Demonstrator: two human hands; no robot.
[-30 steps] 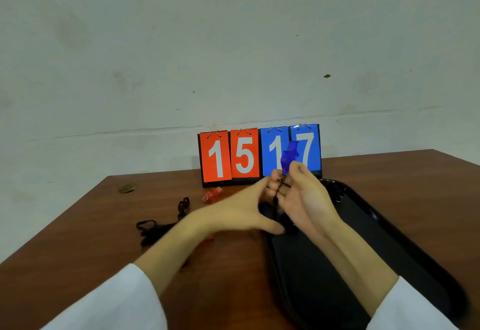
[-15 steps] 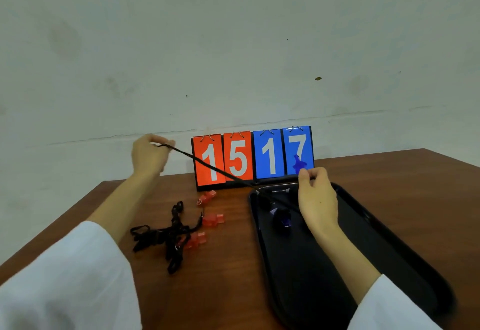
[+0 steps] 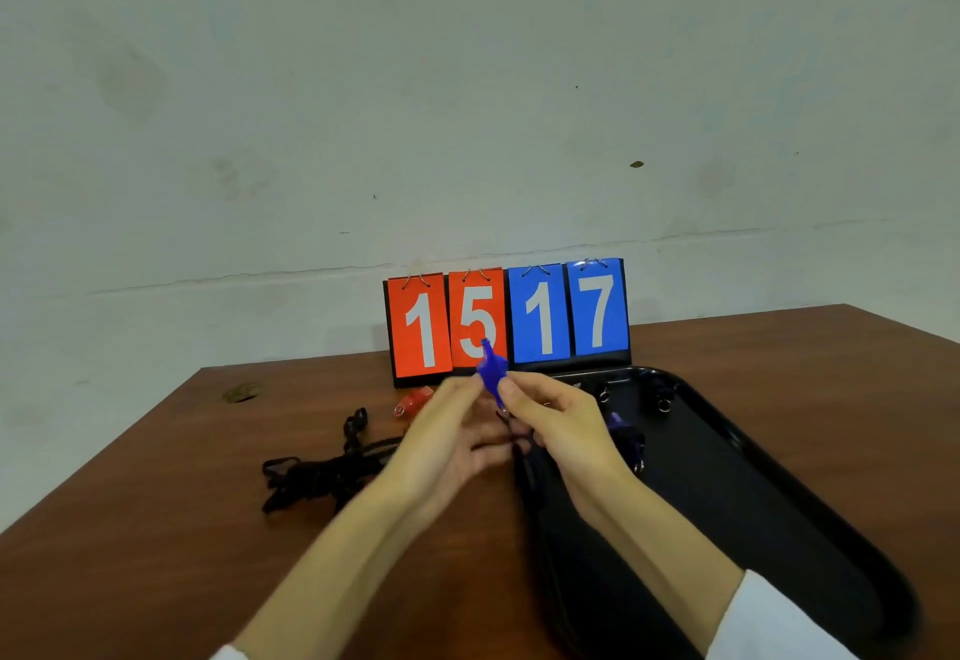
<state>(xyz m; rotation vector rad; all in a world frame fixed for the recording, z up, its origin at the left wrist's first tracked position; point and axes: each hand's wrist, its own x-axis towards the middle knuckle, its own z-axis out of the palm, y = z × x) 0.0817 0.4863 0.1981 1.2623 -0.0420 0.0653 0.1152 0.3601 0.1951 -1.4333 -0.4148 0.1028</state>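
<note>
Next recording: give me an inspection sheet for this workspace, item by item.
Surface: brown wooden table, with a black tray on its right side.
Job's things: blue whistle held up between both hands; a second blue whistle and small metal rings in the tray; tangled black lanyards and a red whistle on the table left of the tray.
Clutter: small dull spot near the table's far left edge.
Hands: right hand pinches the blue whistle; left hand is blurred beside it, grip unclear.
Cables: nothing seen.
Surroundings: flip scoreboard reading 15 and 17; pale stained wall.
</note>
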